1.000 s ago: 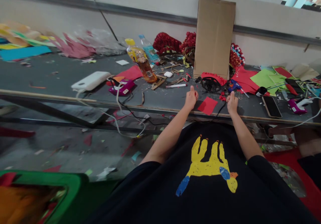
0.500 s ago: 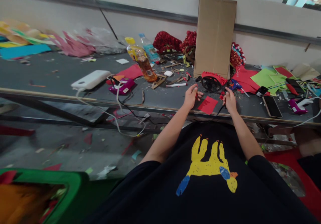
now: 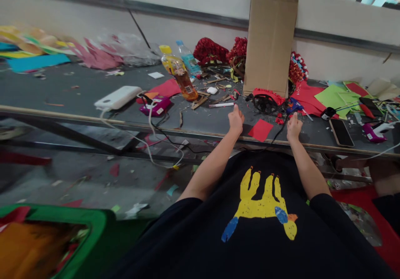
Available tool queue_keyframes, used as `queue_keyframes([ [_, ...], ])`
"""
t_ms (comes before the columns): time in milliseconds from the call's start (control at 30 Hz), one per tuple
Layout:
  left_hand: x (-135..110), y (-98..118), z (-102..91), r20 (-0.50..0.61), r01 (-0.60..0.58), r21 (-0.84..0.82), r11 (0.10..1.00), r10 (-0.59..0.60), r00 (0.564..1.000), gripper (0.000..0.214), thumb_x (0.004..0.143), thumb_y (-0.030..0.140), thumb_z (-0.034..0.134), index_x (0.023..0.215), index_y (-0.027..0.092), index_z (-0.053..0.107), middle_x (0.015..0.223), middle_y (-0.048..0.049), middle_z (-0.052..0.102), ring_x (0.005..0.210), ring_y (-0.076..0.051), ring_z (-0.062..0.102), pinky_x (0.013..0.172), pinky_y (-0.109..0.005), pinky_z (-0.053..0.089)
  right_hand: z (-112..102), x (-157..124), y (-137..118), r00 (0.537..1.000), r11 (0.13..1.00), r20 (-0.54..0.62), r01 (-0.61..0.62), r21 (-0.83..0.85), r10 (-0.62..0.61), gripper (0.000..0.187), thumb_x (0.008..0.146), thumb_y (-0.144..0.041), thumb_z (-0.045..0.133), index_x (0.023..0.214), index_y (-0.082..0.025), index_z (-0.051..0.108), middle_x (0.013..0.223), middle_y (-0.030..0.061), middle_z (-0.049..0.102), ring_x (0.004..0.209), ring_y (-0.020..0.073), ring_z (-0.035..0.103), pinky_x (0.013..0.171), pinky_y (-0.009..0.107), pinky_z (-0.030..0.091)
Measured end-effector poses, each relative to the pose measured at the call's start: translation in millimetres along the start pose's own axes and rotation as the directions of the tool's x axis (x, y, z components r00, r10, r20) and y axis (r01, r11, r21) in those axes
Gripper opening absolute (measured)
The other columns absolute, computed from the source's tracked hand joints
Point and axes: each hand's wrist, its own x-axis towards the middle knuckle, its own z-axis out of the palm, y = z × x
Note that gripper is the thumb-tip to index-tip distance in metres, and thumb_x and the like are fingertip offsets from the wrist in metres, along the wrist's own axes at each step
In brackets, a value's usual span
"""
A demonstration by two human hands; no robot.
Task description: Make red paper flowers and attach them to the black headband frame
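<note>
My left hand (image 3: 236, 120) is closed in a loose fist with the thumb up, above the table's front edge. It is close to the end of a white marker-like stick (image 3: 221, 105). My right hand (image 3: 294, 128) is also curled closed, just in front of a blue glue gun (image 3: 293, 105). Nothing shows in either fist. Between the hands a red paper square (image 3: 261, 130) lies flat on the table. Behind it are a black wire-like frame (image 3: 265, 103) and a strip of red trim (image 3: 271, 95). Small red bits (image 3: 279, 119) lie near my right hand.
A cardboard sheet (image 3: 270, 41) leans on the wall. To the left stand bottles, one with a yellow cap (image 3: 181, 77), beside a white power bank (image 3: 118, 98). A phone (image 3: 341, 132) lies right. Cables hang off the front edge. A green bin (image 3: 103, 229) is at lower left.
My hands have moved apart, the left one leftward and the right one rightward. Their fingers, looser before, are now curled in. The view has shifted slightly.
</note>
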Motion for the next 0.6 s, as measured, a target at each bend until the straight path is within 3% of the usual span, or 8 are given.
queue_keyframes([
  [100, 2, -2, -1.2, 0.0, -0.01, 0.03, 0.999, 0.01, 1.0, 0.056, 0.091, 0.05, 0.046, 0.053, 0.021, 0.018, 0.045, 0.008, 0.014, 0.035, -0.005, 0.015, 0.038, -0.021, 0.011, 0, 2, 0, 1.0, 1.0, 0.001, -0.008, 0.0, 0.008, 0.058, 0.079, -0.075, 0.037, 0.054, -0.025, 0.02, 0.044, -0.0073, 0.02, 0.04, 0.0081, 0.02, 0.039, 0.026, 0.017],
  [200, 4, -5, -2.3, 0.089, -0.043, 0.05, 0.998, 0.038, 0.995, 0.037, 0.088, 0.03, 0.051, 0.057, 0.019, 0.033, 0.049, 0.0061, 0.033, 0.04, -0.007, 0.03, 0.041, -0.02, 0.023, -1, 5, 1, 0.997, 0.999, 0.061, 0.044, -0.014, -0.043, 0.045, 0.085, -0.061, 0.04, 0.061, -0.024, 0.031, 0.053, -0.0065, 0.027, 0.045, 0.0096, 0.027, 0.043, 0.024, 0.026],
  [267, 5, -8, -2.0, 0.151, -0.081, 0.064, 0.995, 0.07, 0.986, 0.019, 0.077, 0.009, 0.055, 0.067, 0.018, 0.042, 0.06, 0.0054, 0.045, 0.05, -0.007, 0.04, 0.049, -0.017, 0.033, -1, 7, 3, 0.984, 0.988, 0.126, 0.136, -0.072, -0.126, 0.027, 0.084, -0.047, 0.048, 0.073, -0.024, 0.04, 0.065, -0.0045, 0.037, 0.055, 0.0107, 0.038, 0.054, 0.023, 0.037],
  [367, 6, -11, -0.7, 0.182, -0.126, 0.107, 0.986, 0.105, 0.978, 0.031, 0.063, -0.009, 0.052, 0.078, 0.018, 0.046, 0.073, 0.0052, 0.049, 0.065, -0.005, 0.049, 0.064, -0.014, 0.041, -1, 9, 8, 0.964, 0.957, 0.164, 0.235, -0.17, -0.207, 0.016, 0.08, -0.032, 0.054, 0.09, -0.024, 0.044, 0.084, -0.0009, 0.045, 0.076, 0.0126, 0.047, 0.077, 0.027, 0.044],
  [467, 5, -12, 0.2, 0.21, -0.065, 0.084, 0.994, 0.046, 0.977, 0.032, 0.07, -0.005, 0.054, 0.09, 0.019, 0.047, 0.083, 0.003, 0.053, 0.069, -0.006, 0.055, 0.069, -0.018, 0.047, 0, 9, 13, 0.967, 0.968, 0.195, 0.197, -0.153, -0.166, 0.019, 0.082, -0.031, 0.052, 0.097, -0.024, 0.042, 0.092, 0.0009, 0.047, 0.08, 0.0127, 0.052, 0.082, 0.029, 0.046],
  [600, 3, -9, 0.1, 0.252, 0.022, 0.06, 0.998, -0.036, 0.967, 0.018, 0.084, 0.015, 0.058, 0.099, 0.019, 0.049, 0.074, 0.0033, 0.052, 0.053, -0.007, 0.051, 0.054, -0.021, 0.046, 4, 7, 12, 0.96, 0.996, 0.268, 0.087, -0.033, -0.075, 0.031, 0.084, -0.046, 0.052, 0.104, -0.026, 0.04, 0.092, 0.0004, 0.054, 0.067, 0.0102, 0.056, 0.067, 0.026, 0.049],
])
